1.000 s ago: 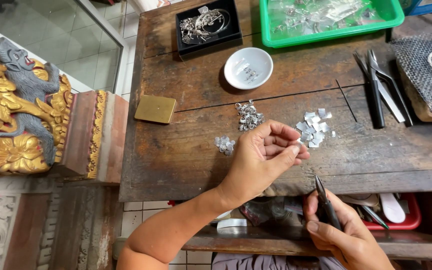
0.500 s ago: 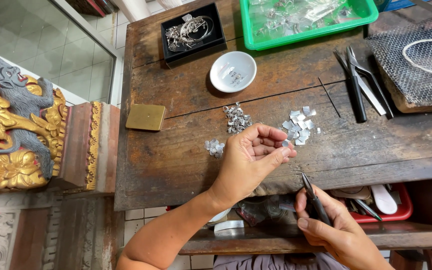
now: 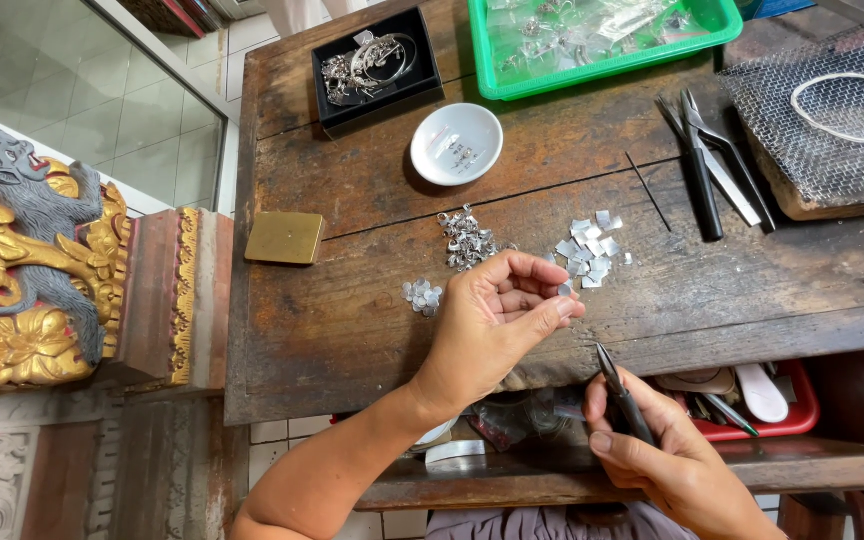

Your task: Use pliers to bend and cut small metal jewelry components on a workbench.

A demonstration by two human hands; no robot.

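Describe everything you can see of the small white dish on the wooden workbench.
The small white dish is round and shallow, smooth and glossy like glazed ceramic or enamel. It sits flat and upright on the dark wooden workbench, between the black box of silver pieces and the green tray, touching neither. A few tiny silvery bits lie near its middle. Neither hand touches it.

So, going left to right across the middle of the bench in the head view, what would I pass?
Brass plate → small pile of silver bits → heap of silver links → flat silver squares → thin wire → pliers
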